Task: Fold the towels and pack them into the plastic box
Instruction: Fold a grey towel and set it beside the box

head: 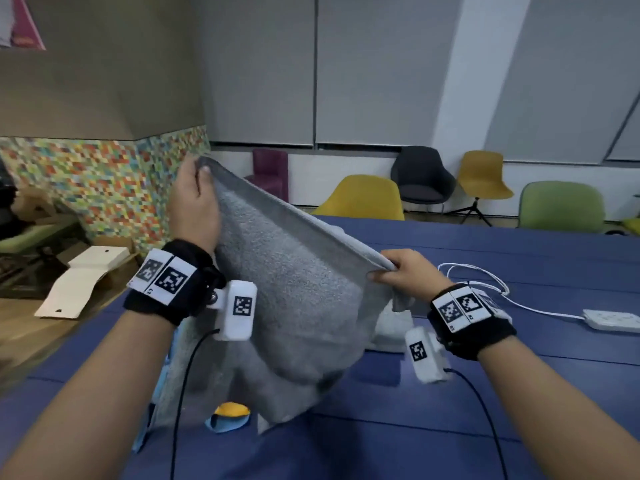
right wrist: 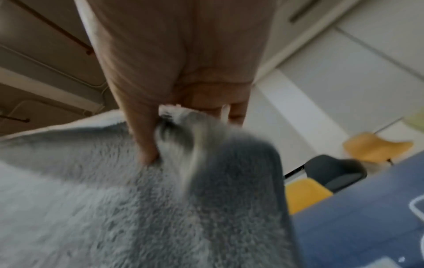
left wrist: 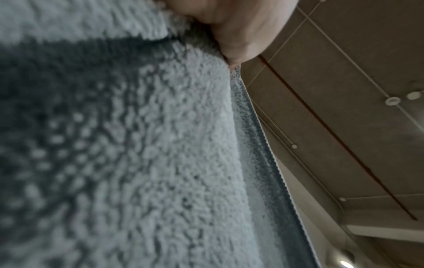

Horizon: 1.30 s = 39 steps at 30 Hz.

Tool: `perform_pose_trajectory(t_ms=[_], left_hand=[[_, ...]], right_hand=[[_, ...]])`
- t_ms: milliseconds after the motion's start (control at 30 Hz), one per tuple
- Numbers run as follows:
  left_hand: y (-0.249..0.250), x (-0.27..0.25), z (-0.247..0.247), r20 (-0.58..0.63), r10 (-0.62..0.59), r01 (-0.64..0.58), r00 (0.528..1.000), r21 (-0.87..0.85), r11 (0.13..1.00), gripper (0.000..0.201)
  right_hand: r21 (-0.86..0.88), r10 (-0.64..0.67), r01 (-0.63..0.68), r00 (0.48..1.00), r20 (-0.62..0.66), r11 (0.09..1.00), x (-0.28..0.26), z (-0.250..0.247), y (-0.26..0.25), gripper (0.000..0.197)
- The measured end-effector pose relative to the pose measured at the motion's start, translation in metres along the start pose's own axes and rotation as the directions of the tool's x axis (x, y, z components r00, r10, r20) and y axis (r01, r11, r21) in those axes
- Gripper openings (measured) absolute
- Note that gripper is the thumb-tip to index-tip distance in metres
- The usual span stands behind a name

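A grey towel (head: 291,289) hangs in the air above the blue table (head: 519,393), held by its top edge. My left hand (head: 199,174) pinches the upper left corner, raised high. My right hand (head: 388,270) pinches the other corner, lower and to the right. The left wrist view is filled by the grey towel (left wrist: 137,145) with my left hand (left wrist: 234,27) gripping its hem at the top. In the right wrist view my right hand (right wrist: 165,119) grips a bunched corner of the grey towel (right wrist: 160,208). The towel's lower end drapes onto the table. No plastic box is in view.
A light grey cloth (head: 391,327) lies on the table behind the towel. A small yellow and blue cloth (head: 230,415) lies near the front. A white power strip (head: 611,320) with its cable sits at the right. Chairs (head: 363,199) stand beyond the table's far edge.
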<state>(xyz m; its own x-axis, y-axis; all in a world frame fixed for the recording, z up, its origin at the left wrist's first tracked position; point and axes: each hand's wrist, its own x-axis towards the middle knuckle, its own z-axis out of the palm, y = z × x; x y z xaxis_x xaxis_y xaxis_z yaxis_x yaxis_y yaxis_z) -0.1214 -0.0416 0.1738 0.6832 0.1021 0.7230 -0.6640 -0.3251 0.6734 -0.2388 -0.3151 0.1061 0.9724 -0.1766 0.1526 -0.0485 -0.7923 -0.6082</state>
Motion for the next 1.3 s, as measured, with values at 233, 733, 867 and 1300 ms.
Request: perform_pose_trajectory(t_ms=[233, 733, 867, 1300], left_hand=[[-0.012, -0.014, 0.015, 0.008, -0.115, 0.115, 0.993, 0.014, 0.993, 0.019], [0.072, -0.003, -0.021, -0.023, 0.218, -0.212, 0.976, -0.339, 0.916, 0.026], [0.007, -0.018, 0.035, 0.227, 0.005, 0.025, 0.974, -0.126, 0.992, 0.034], [-0.161, -0.181, 0.099, 0.816, -0.455, -0.15, 0.356, 0.53, 0.834, 0.017]], right_hand=[[-0.163, 0.001, -0.083, 0.893, -0.45, 0.983, -0.022, -0.034, 0.012, 0.02], [-0.183, -0.222, 0.13, 0.421, -0.88, 0.974, -0.078, -0.156, -0.016, 0.019], [-0.213, -0.098, -0.095, 0.661, -0.744, 0.972, -0.055, -0.118, 0.026, 0.019], [-0.688, 0.59, -0.325, 0.785, 0.186, 0.649, -0.085, 0.037, 0.185, 0.001]])
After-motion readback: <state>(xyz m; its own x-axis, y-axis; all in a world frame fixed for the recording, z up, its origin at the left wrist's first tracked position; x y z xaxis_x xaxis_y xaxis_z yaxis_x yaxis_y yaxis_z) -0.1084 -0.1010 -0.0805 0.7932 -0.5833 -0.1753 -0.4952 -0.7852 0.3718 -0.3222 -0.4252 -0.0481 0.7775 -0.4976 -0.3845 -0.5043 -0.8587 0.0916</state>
